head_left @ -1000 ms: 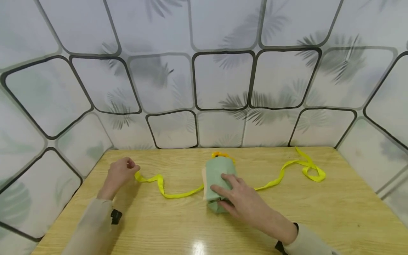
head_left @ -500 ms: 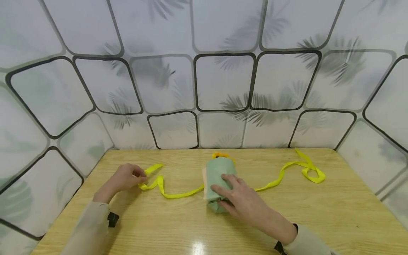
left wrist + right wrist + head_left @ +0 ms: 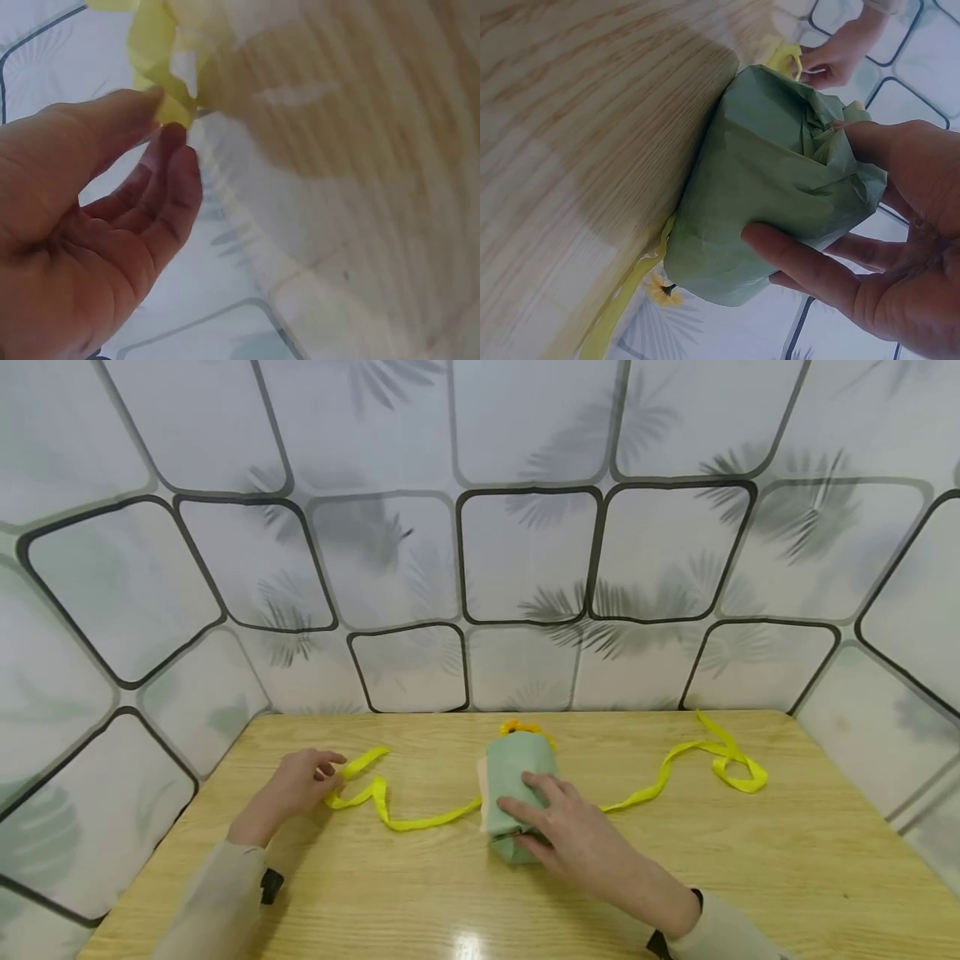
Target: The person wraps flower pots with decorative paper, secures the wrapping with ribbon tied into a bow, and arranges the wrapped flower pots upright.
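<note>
My left hand point(image 3: 295, 787), over the table's left side, pinches a bright yellow ribbon point(image 3: 152, 52) near its left end between thumb and fingertip. From there the ribbon point(image 3: 431, 823) runs in a wavy line beneath a bundle point(image 3: 516, 770) wrapped in pale green paper. My right hand point(image 3: 576, 831) holds the bundle, fingers spread over its top. In the right wrist view, my thumb lies at the gathered, folded paper point(image 3: 821, 139) at the near end. A yellow-orange flower point(image 3: 519, 727) shows at the bundle's far end.
The ribbon's other half point(image 3: 660, 777) stretches right and ends in a loose loop towards the back. All this lies on a light wood table point(image 3: 420, 893). Panels point(image 3: 525, 556) with dark outlines and leaf prints stand behind it and on both sides.
My left hand has moved slightly right and nearer with the ribbon, and the ribbon's left tip now lies beyond the fingers. My right hand and the bundle keep their place.
</note>
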{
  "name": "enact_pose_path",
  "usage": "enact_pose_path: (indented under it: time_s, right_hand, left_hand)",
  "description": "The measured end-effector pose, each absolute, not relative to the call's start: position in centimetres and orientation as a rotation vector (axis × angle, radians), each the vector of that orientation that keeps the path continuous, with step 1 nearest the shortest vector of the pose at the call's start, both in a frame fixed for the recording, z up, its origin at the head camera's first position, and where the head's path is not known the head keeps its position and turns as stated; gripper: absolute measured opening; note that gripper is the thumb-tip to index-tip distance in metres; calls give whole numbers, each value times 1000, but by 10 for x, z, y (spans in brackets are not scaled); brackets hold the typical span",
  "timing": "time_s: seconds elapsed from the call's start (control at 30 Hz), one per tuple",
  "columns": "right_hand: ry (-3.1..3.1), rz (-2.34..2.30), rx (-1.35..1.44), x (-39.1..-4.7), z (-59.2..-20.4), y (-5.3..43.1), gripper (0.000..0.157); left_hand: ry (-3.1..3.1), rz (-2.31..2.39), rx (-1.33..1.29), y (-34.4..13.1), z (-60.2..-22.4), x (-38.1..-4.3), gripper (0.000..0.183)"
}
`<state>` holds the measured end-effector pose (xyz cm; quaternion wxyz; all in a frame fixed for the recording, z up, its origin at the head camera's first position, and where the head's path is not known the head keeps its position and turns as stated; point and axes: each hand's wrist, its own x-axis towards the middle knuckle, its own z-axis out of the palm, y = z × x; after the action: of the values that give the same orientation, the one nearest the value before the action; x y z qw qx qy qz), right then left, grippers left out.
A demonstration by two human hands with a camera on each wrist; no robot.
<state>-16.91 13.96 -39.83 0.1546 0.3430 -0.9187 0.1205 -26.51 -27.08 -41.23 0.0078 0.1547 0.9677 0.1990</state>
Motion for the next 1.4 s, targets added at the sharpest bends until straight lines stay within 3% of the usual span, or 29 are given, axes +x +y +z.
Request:
enact_pose_path:
  time_s: [0.23,0.4,0.73,1.0,1.4]
  right_hand:
    - [-2633,352,983,-169,-400,140,50]
    - [-2637,364,983,-170,-400,141,50]
    - [-2626,433,972,-173,-397,142,63]
    - [-2597,400,991,-174,-397,143,41]
    - [-2589,417,995,-175,-399,144,36]
  left_hand:
    - [3075,570,513,-269,-418,-266,9]
    - [3126,754,444,-264,-409,-265,24]
    - [3198,930,708,-210,-367,-252,24]
    - [3138,1109,882,-156,-353,-248,21]
    - [2837,1265,1129,-79,-342,-263,25]
